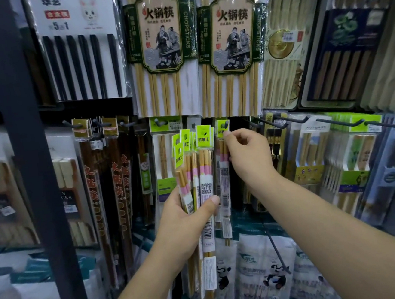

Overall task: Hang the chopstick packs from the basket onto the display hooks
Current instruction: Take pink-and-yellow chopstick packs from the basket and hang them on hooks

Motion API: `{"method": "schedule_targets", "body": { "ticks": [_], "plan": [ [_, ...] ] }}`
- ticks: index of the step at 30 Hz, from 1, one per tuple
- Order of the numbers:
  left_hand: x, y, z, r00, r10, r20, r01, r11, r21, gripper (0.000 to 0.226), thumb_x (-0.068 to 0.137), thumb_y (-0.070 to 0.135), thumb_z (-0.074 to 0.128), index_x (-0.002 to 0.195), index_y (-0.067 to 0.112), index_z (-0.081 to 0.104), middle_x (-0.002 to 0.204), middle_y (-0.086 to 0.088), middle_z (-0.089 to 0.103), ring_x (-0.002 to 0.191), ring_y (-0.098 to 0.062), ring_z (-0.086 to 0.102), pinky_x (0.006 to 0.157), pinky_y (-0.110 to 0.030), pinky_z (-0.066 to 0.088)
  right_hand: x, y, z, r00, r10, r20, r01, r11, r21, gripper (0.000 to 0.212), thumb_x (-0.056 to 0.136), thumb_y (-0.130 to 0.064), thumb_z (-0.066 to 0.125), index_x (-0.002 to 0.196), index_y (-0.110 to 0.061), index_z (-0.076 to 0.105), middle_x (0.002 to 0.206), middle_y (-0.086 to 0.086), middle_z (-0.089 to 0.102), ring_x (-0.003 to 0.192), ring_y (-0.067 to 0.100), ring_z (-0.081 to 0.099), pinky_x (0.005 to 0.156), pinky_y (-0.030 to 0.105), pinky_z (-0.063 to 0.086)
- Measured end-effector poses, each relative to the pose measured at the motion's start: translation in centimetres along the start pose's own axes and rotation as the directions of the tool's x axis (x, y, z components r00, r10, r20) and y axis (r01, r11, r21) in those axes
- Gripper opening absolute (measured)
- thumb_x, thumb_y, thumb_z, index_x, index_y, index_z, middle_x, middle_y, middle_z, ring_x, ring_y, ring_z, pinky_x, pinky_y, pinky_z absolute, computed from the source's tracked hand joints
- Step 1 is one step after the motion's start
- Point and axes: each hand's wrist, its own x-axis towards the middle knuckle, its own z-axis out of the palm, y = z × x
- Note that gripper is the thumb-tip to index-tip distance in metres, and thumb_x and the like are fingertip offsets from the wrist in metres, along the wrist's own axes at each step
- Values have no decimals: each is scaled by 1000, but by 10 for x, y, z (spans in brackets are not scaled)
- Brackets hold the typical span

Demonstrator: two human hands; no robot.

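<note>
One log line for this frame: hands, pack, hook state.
phase: hanging | left hand: grips spare packs | right hand: pinches pack at hook | seated: cannot tell | basket: not in view

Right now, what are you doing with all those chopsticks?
A person is filling a shop wall. The left hand holds a bundle of chopstick packs in its grip. The right hand pinches the green top of a single pack up at a display hook. The hook's dark tip seems to poke through the pack's hole, so that one looks about hung.
</note>
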Motion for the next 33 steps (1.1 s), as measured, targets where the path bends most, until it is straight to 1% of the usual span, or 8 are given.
{"method": "schedule_targets", "body": {
  "ticks": [7, 11, 15, 18, 22, 25, 31, 33],
  "plan": [
    [1, 2, -1, 1000, 14, 4, -14, 1000, 1, 28, 90, 22, 79, 93, 48, 70, 94, 8, 79, 88, -11, 76, 82, -31, 56, 10, 9, 7, 998, 16, -54, -18, 999, -42, 28, 98, -36, 63, 82, -15, 72, 72, -6, 66, 71, 7, 61, 64, 23, 42],
    [1, 2, -1, 1000, 25, 8, -25, 1000, -3, 30, 91, 18, 78, 91, 47, 71, 92, 6, 79, 87, -13, 76, 79, -29, 57, 0, 9, 3, 995, 44, -93, -47, 999, -25, 32, 97, -38, 64, 79, -12, 66, 69, -6, 61, 62, 2, 54, 61, 24, 40],
    [-1, 4, 0, 999, 47, 27, -46, 999, -12, 38, 90, 17, 78, 89, 54, 69, 94, 9, 79, 87, -10, 76, 72, -20, 59, -27, -2, -1, 991, 77, 111, -92, 986, 137, 31, 99, -39, 61, 80, -16, 69, 68, -8, 66, 59, 0, 56, 59, 22, 45],
    [-1, 5, 1, 997, 69, 39, -68, 997, -19, 38, 89, 17, 80, 93, 53, 70, 96, 8, 79, 90, -11, 76, 77, -24, 61, -44, -11, -4, 975, -20, 222, -21, 983, 185, 23, 97, -34, 66, 82, -18, 71, 65, -9, 65, 59, 0, 57, 51, 13, 44],
    [-2, 5, 1, 996, 65, 64, -63, 998, -26, 30, 81, 28, 82, 98, 49, 68, 102, 6, 79, 97, -13, 75, 85, -34, 59, -47, -16, -8, 977, -42, 210, 7, 986, 167, 18, 94, -31, 70, 85, -16, 71, 66, -6, 64, 61, 1, 59, 52, 13, 45],
    [-2, 3, 0, 995, 74, 72, -72, 997, -20, 35, 86, 23, 82, 101, 51, 67, 105, 10, 78, 98, -9, 74, 84, -26, 56, -47, -16, -10, 974, -20, 224, -22, 983, 183, 16, 95, -30, 70, 87, -16, 72, 68, -3, 66, 62, 3, 60, 53, 14, 46],
    [-2, 2, 4, 992, 110, 59, -108, 994, -32, 40, 81, 29, 83, 115, 38, 66, 108, 7, 78, 103, -13, 74, 92, -37, 57, -49, -15, -7, 971, -10, 237, -35, 982, 188, 12, 90, -28, 75, 87, -17, 73, 82, 11, 71, 74, 17, 65, 65, 34, 56],
    [-2, 0, 3, 992, 109, 62, -106, 993, -48, 40, 81, 31, 86, 114, 37, 66, 108, 6, 78, 103, -13, 74, 92, -37, 59, -48, -16, -7, 969, -10, 245, -30, 987, 160, 10, 92, -28, 74, 85, -20, 74, 80, 9, 72, 73, 16, 65, 62, 31, 53]
  ]
}}
